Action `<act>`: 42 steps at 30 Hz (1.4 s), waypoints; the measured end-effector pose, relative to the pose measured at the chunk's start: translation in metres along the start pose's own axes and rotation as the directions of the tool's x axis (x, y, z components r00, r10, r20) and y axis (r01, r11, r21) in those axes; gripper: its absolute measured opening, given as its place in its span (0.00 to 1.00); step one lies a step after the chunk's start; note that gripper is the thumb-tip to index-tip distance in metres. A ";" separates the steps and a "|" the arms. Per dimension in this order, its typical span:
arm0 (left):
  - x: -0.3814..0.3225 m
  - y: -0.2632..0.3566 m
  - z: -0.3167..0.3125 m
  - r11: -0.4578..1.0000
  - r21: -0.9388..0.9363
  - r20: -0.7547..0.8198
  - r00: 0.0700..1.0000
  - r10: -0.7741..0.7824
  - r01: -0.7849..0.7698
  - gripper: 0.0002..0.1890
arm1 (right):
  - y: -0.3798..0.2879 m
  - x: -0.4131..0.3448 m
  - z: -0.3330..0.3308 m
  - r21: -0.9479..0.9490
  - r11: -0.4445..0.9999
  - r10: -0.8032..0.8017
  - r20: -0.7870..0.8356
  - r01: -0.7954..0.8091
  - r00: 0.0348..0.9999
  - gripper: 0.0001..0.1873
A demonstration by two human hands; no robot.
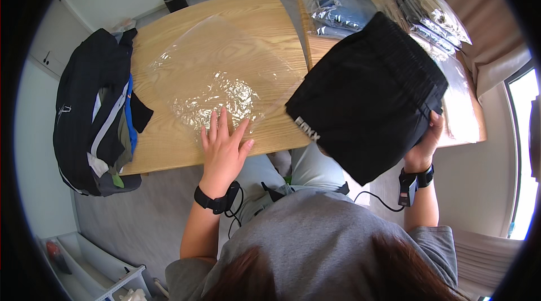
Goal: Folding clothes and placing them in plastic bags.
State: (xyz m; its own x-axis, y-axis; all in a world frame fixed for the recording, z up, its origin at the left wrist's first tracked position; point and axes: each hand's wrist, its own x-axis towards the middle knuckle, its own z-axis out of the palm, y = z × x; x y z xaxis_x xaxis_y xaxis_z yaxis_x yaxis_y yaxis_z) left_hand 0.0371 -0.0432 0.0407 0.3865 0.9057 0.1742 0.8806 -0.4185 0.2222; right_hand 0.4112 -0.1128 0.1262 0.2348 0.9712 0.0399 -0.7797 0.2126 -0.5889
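A folded black garment (363,94) with a gathered elastic waistband and pale lettering hangs in my right hand (424,144). My thumb lies over its right edge, and the other fingers are hidden behind the cloth. A clear plastic bag (224,60) lies flat on the wooden table (165,161), creased and shiny toward the near side. My left hand (224,144) rests palm down with fingers spread on the bag's near edge and grips nothing.
Dark clothes (93,106) are heaped over the table's left end. At the right, a second table (319,49) carries bagged blue garments (342,9), a stack of bagged clothing (431,13) and clear plastic bags (460,98). A black bin (175,1) stands behind; white divided containers (93,263) sit lower left.
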 end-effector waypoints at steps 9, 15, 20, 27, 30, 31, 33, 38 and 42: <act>-0.008 -0.013 0.002 0.999 -0.043 -0.091 0.995 -0.027 0.023 0.25 | 0.078 0.013 -0.008 0.230 0.815 0.524 0.102 -0.532 0.846 0.31; 0.003 -0.027 0.009 0.997 -0.075 -0.251 0.967 -0.041 0.022 0.27 | 0.119 0.024 -0.012 0.181 0.651 0.732 0.107 -0.737 0.673 0.27; 0.004 -0.027 0.013 0.994 -0.111 -0.339 0.940 -0.041 0.004 0.32 | 0.143 0.028 -0.009 0.092 0.600 0.791 0.084 -0.795 0.607 0.27; 0.000 -0.028 0.004 0.983 -0.183 -0.315 0.948 -0.037 -0.022 0.31 | 0.156 0.056 -0.007 0.120 0.497 0.855 0.101 -0.860 0.508 0.23; -0.005 -0.033 0.004 0.977 -0.202 -0.288 0.958 0.003 -0.064 0.29 | 0.154 0.070 0.003 0.267 0.422 0.878 0.117 -0.866 0.464 0.24; -0.006 -0.033 0.002 0.978 -0.199 -0.292 0.956 0.001 -0.061 0.29 | 0.153 0.074 0.006 0.264 0.420 0.879 0.122 -0.868 0.462 0.24; -0.009 -0.033 -0.001 0.969 -0.233 -0.298 0.954 0.009 -0.082 0.31 | 0.151 0.079 0.012 0.263 0.472 0.857 0.088 -0.842 0.508 0.25; -0.015 -0.032 -0.008 0.931 -0.354 -0.260 0.966 -0.009 -0.087 0.35 | 0.163 0.092 0.003 0.276 0.557 0.791 0.110 -0.783 0.601 0.27; -0.015 -0.035 -0.005 0.939 -0.330 -0.309 0.951 -0.008 -0.099 0.36 | 0.166 0.093 0.017 0.227 0.615 0.757 0.099 -0.755 0.646 0.28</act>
State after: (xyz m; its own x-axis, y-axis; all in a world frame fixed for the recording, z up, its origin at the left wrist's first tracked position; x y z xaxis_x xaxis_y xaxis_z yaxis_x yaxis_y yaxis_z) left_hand -0.0013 -0.0426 0.0349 0.2754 0.8439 0.4605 0.6981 -0.5049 0.5077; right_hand 0.2939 0.0148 0.0457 -0.4959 0.7988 -0.3405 -0.7886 -0.5785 -0.2087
